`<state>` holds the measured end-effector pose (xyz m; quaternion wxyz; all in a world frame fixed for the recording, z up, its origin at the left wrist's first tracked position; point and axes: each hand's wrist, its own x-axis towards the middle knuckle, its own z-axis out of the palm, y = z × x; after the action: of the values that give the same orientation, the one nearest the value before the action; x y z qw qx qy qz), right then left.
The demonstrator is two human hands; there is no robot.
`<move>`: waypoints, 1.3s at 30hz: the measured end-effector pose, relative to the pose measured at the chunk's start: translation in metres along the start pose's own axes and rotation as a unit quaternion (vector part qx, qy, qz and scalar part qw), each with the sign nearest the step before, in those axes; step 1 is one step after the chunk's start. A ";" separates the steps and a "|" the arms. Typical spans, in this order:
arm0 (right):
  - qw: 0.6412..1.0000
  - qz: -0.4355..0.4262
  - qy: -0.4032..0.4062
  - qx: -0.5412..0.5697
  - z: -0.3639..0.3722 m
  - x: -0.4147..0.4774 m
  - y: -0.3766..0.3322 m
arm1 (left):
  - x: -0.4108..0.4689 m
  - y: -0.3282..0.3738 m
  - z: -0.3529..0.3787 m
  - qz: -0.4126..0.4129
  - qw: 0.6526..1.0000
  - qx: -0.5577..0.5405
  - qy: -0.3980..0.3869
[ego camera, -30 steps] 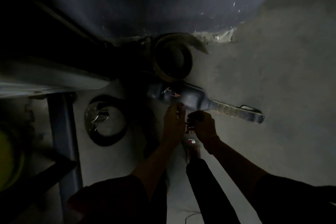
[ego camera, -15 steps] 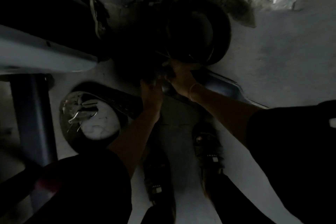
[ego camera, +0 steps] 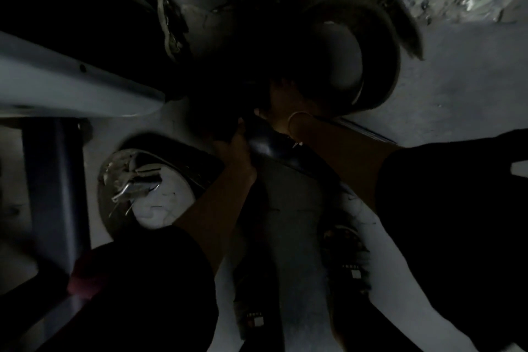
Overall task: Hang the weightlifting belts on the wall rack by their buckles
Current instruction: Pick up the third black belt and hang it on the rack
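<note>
Both hands grip the dark belt (ego camera: 271, 148): left hand (ego camera: 233, 148) closed below it, right hand (ego camera: 281, 114) apparently clasping above. In this gloom, the buckle could slip free unseen.

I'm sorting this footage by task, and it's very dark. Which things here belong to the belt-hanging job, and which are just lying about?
Part of the job:
- dark belt held by the left hand and right hand
- coiled belt on the floor
- coiled belt with metal buckle on the floor

Just lying about:
- pale bench frame
- rubble by the wall
- sandals on the person's feet
</note>
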<state>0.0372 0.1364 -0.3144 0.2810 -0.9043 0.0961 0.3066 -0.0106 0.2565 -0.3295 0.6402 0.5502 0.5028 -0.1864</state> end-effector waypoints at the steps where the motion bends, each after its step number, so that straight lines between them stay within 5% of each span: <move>1: 1.000 0.003 0.015 0.006 -0.005 -0.006 -0.003 | -0.009 0.004 -0.003 0.016 1.000 -0.019 -0.001; 11: 0.954 -0.005 0.119 0.275 -0.100 -0.155 -0.043 | -0.160 0.052 -0.038 0.117 0.992 0.039 0.005; 21: 0.911 -0.013 0.216 0.350 -0.249 -0.369 -0.097 | -0.406 0.135 -0.056 0.170 0.970 0.053 -0.167; 34: 0.735 -0.093 0.347 0.575 -0.474 -0.592 -0.212 | -0.711 0.326 -0.039 0.481 0.839 0.138 -0.213; 39: 0.640 -0.133 0.382 0.653 -0.549 -0.661 -0.259 | -0.811 0.382 -0.054 0.558 0.798 0.073 -0.217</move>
<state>-0.1225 0.0395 0.5637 0.7742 -0.5258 0.2488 -0.2496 -0.0767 0.1741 0.5619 0.6838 0.7255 -0.0582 0.0529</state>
